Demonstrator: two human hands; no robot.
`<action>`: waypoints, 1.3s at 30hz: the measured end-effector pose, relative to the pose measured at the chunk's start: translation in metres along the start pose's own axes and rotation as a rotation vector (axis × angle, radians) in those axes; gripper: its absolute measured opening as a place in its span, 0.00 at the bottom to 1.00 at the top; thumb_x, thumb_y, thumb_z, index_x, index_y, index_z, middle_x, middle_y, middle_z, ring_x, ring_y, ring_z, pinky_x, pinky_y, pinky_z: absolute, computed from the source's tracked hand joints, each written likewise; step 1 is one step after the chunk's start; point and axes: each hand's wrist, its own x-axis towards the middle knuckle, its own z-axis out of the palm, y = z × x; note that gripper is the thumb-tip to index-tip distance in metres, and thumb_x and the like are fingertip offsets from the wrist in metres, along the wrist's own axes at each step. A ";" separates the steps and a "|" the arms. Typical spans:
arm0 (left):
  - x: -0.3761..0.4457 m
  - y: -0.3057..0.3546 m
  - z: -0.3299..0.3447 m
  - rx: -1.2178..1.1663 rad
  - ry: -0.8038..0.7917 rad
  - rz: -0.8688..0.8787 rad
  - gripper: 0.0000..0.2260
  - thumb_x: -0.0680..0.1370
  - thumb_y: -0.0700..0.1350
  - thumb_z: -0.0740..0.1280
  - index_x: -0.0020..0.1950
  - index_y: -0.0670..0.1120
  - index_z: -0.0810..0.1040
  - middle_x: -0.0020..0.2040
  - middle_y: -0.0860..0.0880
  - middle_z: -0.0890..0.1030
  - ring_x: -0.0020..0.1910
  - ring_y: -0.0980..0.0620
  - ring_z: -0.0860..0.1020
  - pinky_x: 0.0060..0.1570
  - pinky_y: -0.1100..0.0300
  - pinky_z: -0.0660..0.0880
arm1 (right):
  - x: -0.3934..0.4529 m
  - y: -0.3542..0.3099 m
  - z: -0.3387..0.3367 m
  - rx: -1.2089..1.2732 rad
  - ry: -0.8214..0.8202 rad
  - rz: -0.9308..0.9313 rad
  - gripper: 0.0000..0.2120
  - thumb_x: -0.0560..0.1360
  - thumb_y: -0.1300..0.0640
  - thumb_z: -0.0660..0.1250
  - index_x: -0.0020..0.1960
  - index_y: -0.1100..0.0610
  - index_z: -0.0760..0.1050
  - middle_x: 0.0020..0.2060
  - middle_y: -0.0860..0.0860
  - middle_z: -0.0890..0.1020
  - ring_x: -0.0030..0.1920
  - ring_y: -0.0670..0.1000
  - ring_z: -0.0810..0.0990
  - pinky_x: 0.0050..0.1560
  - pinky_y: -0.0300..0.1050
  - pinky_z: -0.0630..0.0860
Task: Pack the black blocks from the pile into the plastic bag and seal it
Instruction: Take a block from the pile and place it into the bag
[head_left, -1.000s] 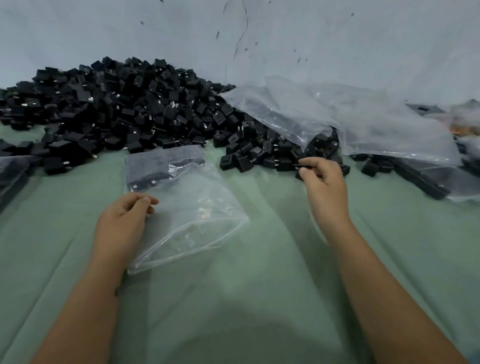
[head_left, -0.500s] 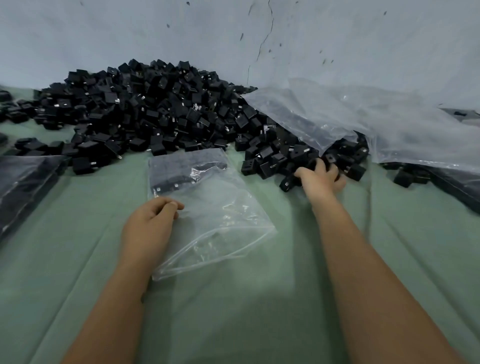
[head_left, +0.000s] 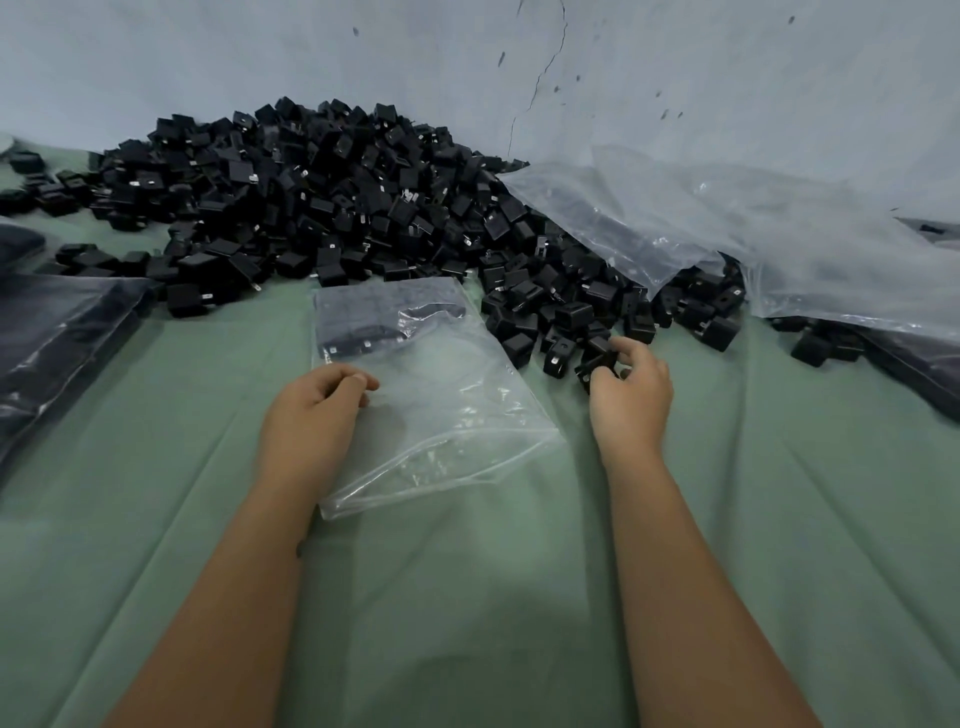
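Our right hand (head_left: 630, 396) has now drawn back from the pile (head_left: 322, 208), gripping black blocks (head_left: 597, 364) for the plastic bag (head_left: 431, 395), which our left hand (head_left: 311, 410) pinches.

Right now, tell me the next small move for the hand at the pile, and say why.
Probably carry the black block that the right hand pinches at the pile's near edge over to the plastic bag and slip it in. The left hand grips the bag's left edge on the green cloth, and only a few blocks show through its far end.
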 end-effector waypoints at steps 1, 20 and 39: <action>-0.001 0.001 -0.001 -0.007 0.004 0.003 0.11 0.75 0.50 0.62 0.39 0.61 0.82 0.33 0.62 0.80 0.30 0.65 0.73 0.36 0.58 0.67 | -0.001 -0.001 -0.001 0.013 -0.010 -0.003 0.20 0.72 0.64 0.60 0.60 0.48 0.76 0.54 0.45 0.70 0.61 0.52 0.72 0.59 0.50 0.73; -0.016 0.017 -0.013 -0.150 -0.352 0.272 0.15 0.66 0.60 0.70 0.50 0.58 0.83 0.43 0.51 0.82 0.46 0.56 0.78 0.52 0.59 0.72 | -0.016 -0.004 -0.001 0.004 0.096 -0.176 0.07 0.71 0.52 0.73 0.46 0.47 0.77 0.47 0.41 0.68 0.42 0.37 0.73 0.38 0.23 0.67; -0.015 0.014 -0.011 -0.186 -0.116 0.186 0.07 0.76 0.43 0.71 0.40 0.42 0.81 0.34 0.47 0.77 0.36 0.54 0.73 0.42 0.57 0.70 | -0.125 -0.060 0.022 -0.310 -0.329 -1.043 0.08 0.70 0.63 0.69 0.48 0.61 0.76 0.43 0.55 0.76 0.34 0.54 0.74 0.30 0.43 0.65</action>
